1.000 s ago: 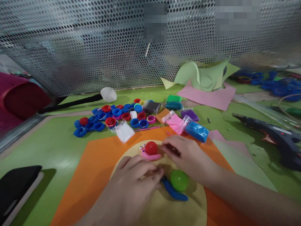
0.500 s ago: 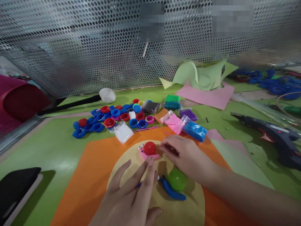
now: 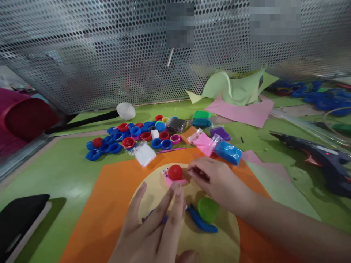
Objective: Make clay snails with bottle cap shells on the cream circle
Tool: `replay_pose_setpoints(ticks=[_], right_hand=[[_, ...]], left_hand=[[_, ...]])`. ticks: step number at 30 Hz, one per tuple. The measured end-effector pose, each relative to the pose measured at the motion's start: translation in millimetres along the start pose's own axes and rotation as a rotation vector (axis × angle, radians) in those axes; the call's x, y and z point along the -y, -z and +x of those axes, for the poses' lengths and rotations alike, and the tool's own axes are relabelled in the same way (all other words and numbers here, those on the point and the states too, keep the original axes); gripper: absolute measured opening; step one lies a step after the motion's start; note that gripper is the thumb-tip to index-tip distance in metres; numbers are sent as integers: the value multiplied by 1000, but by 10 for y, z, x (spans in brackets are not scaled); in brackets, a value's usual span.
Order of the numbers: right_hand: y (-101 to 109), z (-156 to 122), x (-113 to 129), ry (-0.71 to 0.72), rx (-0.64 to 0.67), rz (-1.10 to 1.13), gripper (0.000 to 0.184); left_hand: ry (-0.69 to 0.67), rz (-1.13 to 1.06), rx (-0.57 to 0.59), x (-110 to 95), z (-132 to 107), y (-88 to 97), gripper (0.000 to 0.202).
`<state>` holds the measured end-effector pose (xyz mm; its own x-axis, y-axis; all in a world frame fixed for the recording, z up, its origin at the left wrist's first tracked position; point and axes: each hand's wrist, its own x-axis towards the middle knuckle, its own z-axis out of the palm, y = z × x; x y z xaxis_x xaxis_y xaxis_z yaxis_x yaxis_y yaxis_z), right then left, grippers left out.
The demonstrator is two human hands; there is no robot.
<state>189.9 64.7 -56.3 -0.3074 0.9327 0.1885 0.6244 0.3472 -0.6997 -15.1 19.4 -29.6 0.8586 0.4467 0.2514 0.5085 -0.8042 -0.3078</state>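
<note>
Reading the round yellow card [image 3: 214,246] as a clock with twelve farthest from the person, the left hand [image 3: 160,226] lies palm down near nine, fingers spread, over a small blue-purple piece [image 3: 165,219] that is mostly hidden; whether it presses on that piece I cannot tell. Its longest fingertips reach the near edge of the pink snail [image 3: 170,180], which sits at twelve with a red ball [image 3: 175,172] on its back. The right hand [image 3: 211,177], apart from the left, is at one o'clock, fingers curled and fingertips just beside the ball; I cannot tell whether they pinch anything. Toward three, a blue strip [image 3: 203,222] lies against a green ball [image 3: 208,209]. The card rests on an orange sheet [image 3: 93,212]. Beyond, bottle caps [image 3: 115,148] lie toward eleven, a blue packet [image 3: 228,152] at one, a glue gun [image 3: 315,151] at two, and a phone [image 3: 20,219] at nine.
</note>
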Motion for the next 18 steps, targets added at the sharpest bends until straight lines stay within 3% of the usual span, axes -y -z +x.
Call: replay_pose_setpoints(ticks=[7, 14, 18], right_hand=[[-5, 16, 20, -9, -5, 0, 9], [4, -3, 3, 14, -10, 15, 11], [-1, -1, -4, 34, -39, 25, 13]], left_hand=[[15, -70, -22, -50, -20, -28, 40], [90, -159, 2, 22, 34, 71, 69], [45, -94, 30, -1, 24, 36, 62]])
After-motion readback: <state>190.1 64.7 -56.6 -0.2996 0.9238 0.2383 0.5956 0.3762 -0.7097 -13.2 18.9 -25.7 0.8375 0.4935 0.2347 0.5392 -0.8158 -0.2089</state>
